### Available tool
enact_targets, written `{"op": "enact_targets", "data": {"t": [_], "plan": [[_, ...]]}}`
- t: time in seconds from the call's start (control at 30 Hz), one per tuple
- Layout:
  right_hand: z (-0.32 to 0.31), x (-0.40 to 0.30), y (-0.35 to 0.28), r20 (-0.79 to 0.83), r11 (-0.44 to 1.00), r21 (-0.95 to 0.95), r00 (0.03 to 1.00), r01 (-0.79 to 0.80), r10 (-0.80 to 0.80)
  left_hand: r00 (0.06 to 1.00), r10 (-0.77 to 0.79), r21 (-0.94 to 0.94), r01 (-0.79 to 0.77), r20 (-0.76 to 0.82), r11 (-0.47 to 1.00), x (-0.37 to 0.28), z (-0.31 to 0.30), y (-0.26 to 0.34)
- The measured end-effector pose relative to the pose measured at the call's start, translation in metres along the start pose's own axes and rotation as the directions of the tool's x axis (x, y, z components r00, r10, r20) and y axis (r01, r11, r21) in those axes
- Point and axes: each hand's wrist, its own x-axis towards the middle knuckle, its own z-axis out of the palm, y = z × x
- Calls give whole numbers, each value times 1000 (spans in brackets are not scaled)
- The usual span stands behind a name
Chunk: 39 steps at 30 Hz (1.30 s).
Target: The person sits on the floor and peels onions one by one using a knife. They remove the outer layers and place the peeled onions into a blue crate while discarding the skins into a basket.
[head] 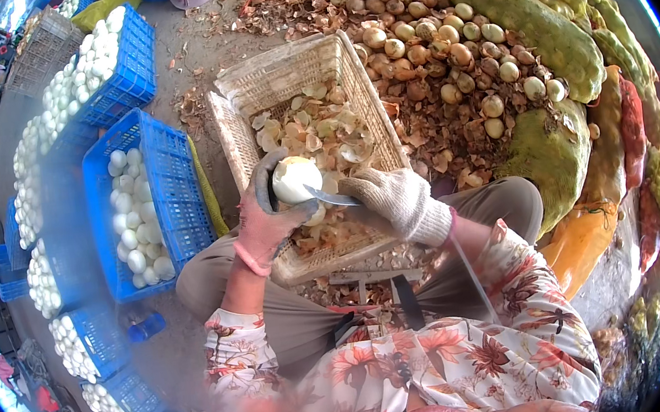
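Note:
A pale, mostly peeled onion [296, 179] sits in my left hand [265, 216], which wears a pink glove with dark fingers. Some brownish skin still shows at the onion's top. My right hand [398, 201], in a knitted cream glove, grips a small knife; its steel blade [332, 196] points left and its tip meets the onion's side. The knife's handle is hidden in my fist. Both hands are over a worn cream plastic crate [378, 118] between my knees, and onion skins [312, 128] lie inside it.
Left of me stands a blue plastic crate [180, 180] of peeled onions [135, 219], with more filled crates [120, 77] beyond. Ahead to the right spreads a heap of unpeeled onions [416, 49] among loose skins. Full green mesh sacks [530, 30] border it.

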Motion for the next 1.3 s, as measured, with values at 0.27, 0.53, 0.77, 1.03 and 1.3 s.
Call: {"op": "enact_targets", "data": {"t": [0.27, 0.53, 0.77, 1.03, 1.3], "plan": [[7, 5, 7, 90, 964, 233, 990, -129, 110, 970, 234, 429, -236, 57, 872, 2, 13, 9], [15, 5, 11, 63, 957, 269, 993, -111, 97, 950, 312, 510, -257, -25, 821, 1, 12, 8], [30, -8, 28, 15, 971, 134, 980, -199, 199, 976, 69, -168, -105, -205, 980, 11, -3, -1], [12, 7, 5, -40, 996, -86, 999, -28, 24, 967, 77, -61, -94, -241, 994, 6, 16, -2], [16, 4, 0, 44, 956, 142, 966, -257, 253, 981, -9, 68, 22, -196, 997, 8, 13, -11]]}}
